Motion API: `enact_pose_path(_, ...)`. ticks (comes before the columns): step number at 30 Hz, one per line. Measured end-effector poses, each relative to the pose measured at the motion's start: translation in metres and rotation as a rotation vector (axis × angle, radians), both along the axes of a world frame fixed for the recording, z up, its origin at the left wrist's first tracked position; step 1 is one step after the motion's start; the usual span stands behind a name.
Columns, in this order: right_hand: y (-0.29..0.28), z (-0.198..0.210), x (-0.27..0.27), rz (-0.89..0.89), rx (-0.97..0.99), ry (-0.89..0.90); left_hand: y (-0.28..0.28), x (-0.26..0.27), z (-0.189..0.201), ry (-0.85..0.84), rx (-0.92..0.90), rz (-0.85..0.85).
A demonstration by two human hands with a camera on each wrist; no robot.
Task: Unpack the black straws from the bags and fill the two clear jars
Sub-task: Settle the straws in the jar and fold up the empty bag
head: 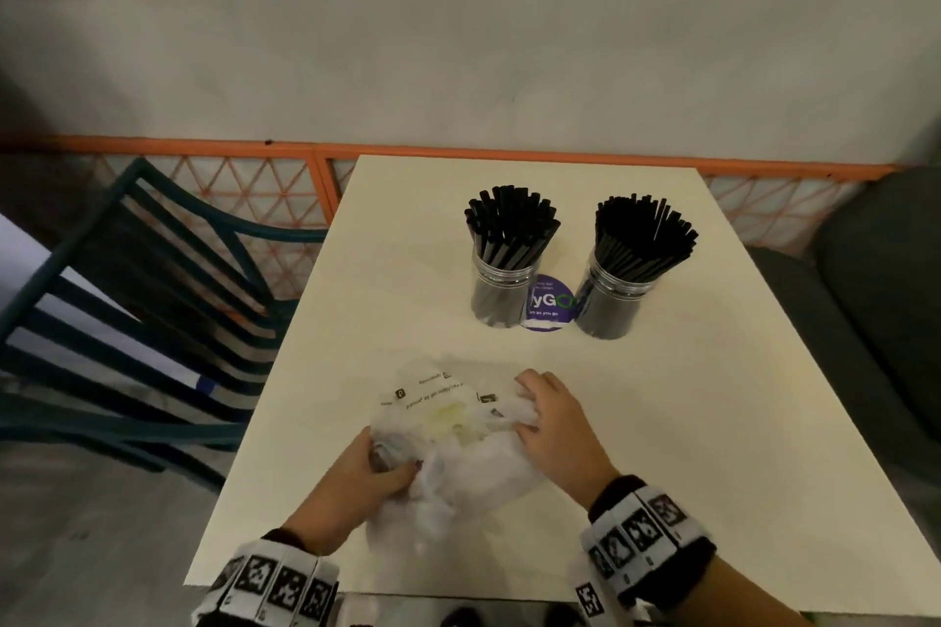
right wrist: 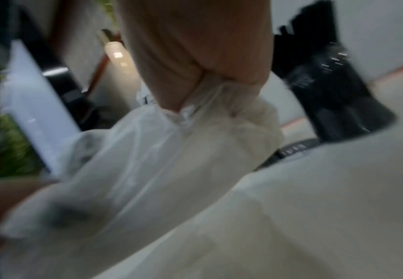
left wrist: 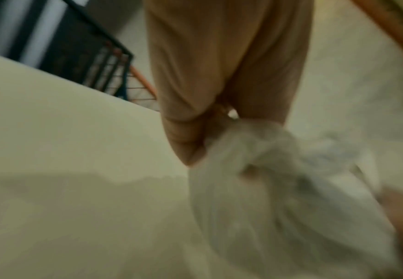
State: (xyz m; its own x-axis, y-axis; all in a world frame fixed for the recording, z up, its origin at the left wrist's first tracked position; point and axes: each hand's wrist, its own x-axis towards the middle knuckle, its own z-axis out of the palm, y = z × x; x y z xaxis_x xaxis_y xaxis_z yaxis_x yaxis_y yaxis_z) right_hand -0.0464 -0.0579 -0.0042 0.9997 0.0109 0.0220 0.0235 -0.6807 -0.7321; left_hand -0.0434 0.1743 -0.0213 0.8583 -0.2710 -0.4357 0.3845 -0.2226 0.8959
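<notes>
Two clear jars stand at the back of the cream table [head: 662, 423], the left jar [head: 504, 288] and the right jar [head: 613, 298], both packed with black straws [head: 644, 239]. Near the front lie crumpled clear plastic bags [head: 458, 443] with printed labels. My left hand [head: 379, 468] grips the bags' left side, fingers curled into the plastic [left wrist: 255, 154]. My right hand [head: 547, 415] grips the right side, bunching the plastic [right wrist: 195, 117] in its fingers. No straws show inside the bags. One jar [right wrist: 339, 90] appears blurred in the right wrist view.
A round purple sticker [head: 547, 306] lies on the table between the jars. A dark teal chair [head: 153, 300] stands to the left, a dark cushioned seat [head: 876, 300] to the right. An orange lattice rail [head: 265, 188] runs behind the table.
</notes>
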Motion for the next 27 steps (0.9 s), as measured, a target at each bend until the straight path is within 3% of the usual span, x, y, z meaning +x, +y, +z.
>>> enact_pose_path(2,0.014,0.01,-0.009,0.001,-0.137,-0.117,-0.02,0.0,0.001,-0.232,0.234,0.057)
enact_pose_path(4,0.025,0.019,-0.016,0.077,-0.161,-0.201,-0.037,0.001,0.011,-0.344,0.32,0.129)
enact_pose_path(8,0.029,0.028,-0.022,0.235,0.023,-0.008,-0.055,0.011,0.031,-0.403,0.182,0.138)
enact_pose_path(13,0.025,0.043,-0.018,0.221,0.308,0.22,-0.063,0.011,0.035,-0.139,-0.186,0.088)
enact_pose_path(16,0.017,0.042,-0.016,0.191,0.508,0.305,-0.065,0.01,0.038,-0.258,-0.195,0.059)
enact_pose_path(19,0.009,0.042,-0.019,0.11,0.654,0.198,-0.067,0.01,0.039,-0.319,-0.178,0.131)
enact_pose_path(22,-0.003,0.035,-0.027,-0.139,0.367,-0.121,-0.075,0.011,0.043,-0.315,-0.261,0.157)
enact_pose_path(24,-0.009,0.031,-0.033,-0.181,0.322,-0.063,-0.082,0.01,0.049,-0.287,-0.341,0.148)
enact_pose_path(27,-0.024,0.029,-0.039,-0.064,0.797,0.194,-0.095,0.008,0.051,-0.244,-0.45,0.085)
